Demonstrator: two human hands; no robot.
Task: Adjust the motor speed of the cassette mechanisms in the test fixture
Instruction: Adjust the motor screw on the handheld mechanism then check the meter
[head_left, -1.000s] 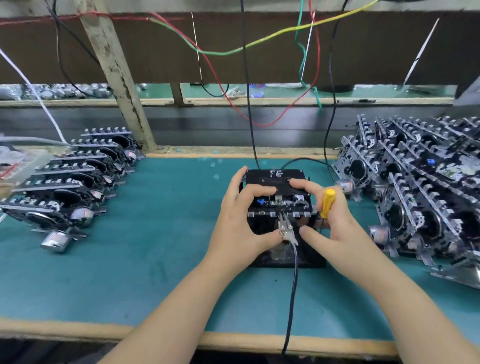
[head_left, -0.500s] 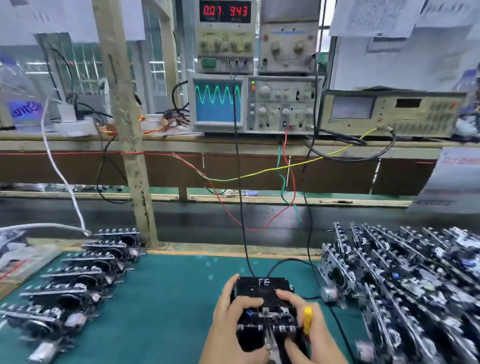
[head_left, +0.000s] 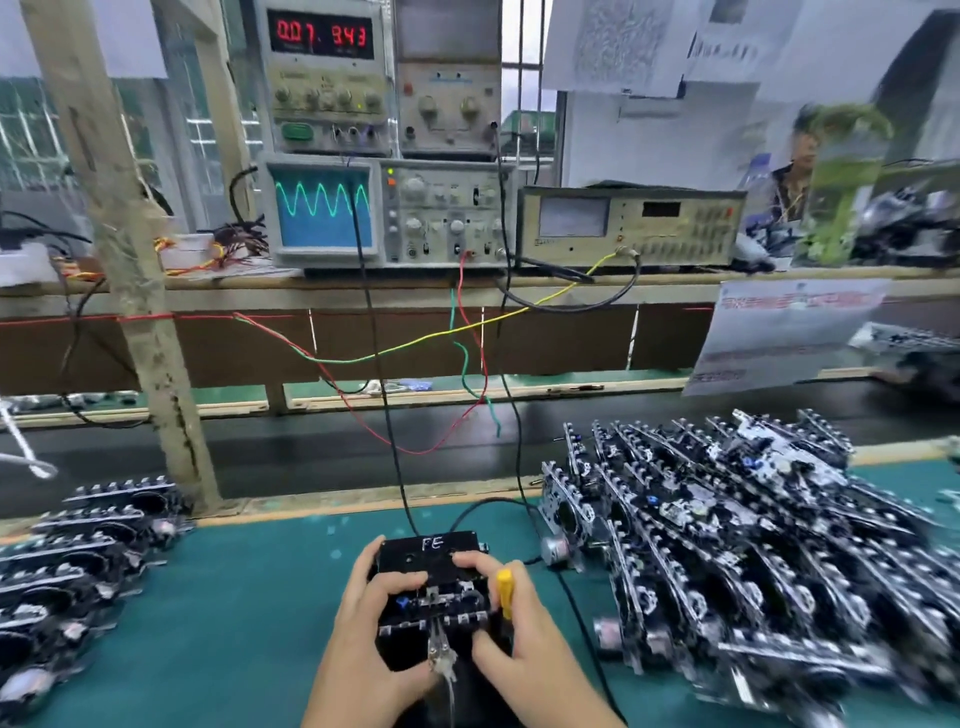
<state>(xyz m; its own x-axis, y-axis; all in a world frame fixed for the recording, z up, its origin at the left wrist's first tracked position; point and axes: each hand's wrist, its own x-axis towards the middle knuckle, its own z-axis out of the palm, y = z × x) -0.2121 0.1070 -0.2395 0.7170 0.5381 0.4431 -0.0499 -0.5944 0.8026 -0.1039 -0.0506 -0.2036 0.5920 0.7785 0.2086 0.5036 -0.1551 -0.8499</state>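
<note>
A black test fixture (head_left: 431, 551) marked "FE" sits on the green mat near the bottom centre, with a cassette mechanism (head_left: 439, 605) seated in it. My left hand (head_left: 371, 642) grips the mechanism's left side, fingers curled over its top. My right hand (head_left: 519, 636) presses on the right side and holds a yellow-handled screwdriver (head_left: 505, 592) upright between its fingers. A metal clip (head_left: 440, 657) with a cable is attached at the mechanism's front edge. Up on the shelf, the counter (head_left: 324, 36) reads 007.943 and the oscilloscope (head_left: 323, 207) shows a sine wave.
A large pile of cassette mechanisms (head_left: 727, 551) fills the mat on the right; a row of others (head_left: 78, 551) lies on the left. Wires (head_left: 384, 374) hang from the instruments down to the fixture. A wooden post (head_left: 130, 270) stands left of centre.
The view has tilted up from the mat to the instrument shelf. Both hands stay on the mechanism in the fixture, the screwdriver still in my right hand.
</note>
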